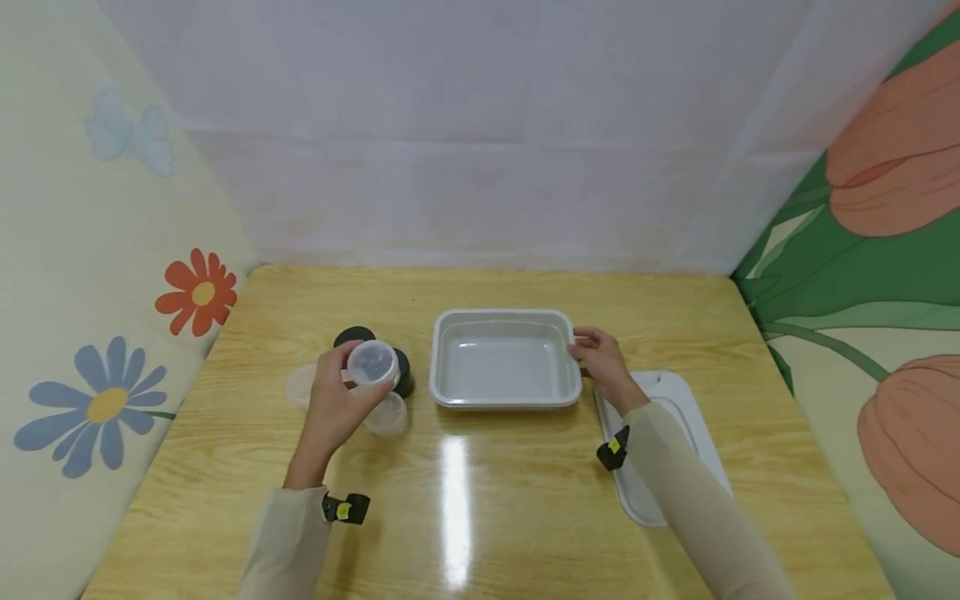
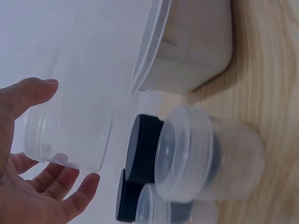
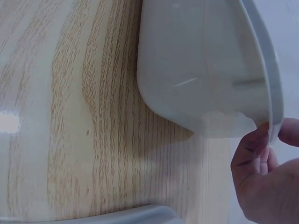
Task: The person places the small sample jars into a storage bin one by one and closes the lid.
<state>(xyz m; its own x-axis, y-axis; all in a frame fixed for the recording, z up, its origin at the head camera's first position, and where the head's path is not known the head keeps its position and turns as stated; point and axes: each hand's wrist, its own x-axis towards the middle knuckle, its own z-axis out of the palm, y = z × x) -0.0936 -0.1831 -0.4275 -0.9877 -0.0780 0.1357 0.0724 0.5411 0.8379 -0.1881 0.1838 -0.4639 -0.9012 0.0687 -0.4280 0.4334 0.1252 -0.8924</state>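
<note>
My left hand (image 1: 341, 392) holds a small clear plastic jar (image 1: 372, 362) above the table, thumb on one side and fingers on the other. In the left wrist view that jar (image 2: 77, 135) looks see-through, with a ribbed white lid or rim. Below it stand other clear jars (image 2: 233, 158) and black-lidded ones (image 2: 144, 149). At the right end of a pale rectangular tub (image 1: 506, 367), my right hand (image 1: 603, 362) pinches the rim between thumb and fingers. From the right wrist view, the tub (image 3: 201, 70) rests on the table.
A white rectangular lid (image 1: 645, 492) lies on the right of the wooden table (image 1: 525, 517), partly under the right forearm. At the left, a translucent round piece (image 1: 300, 385) sits beside the jars. A white cloth wall stands behind; flowered panels flank both sides.
</note>
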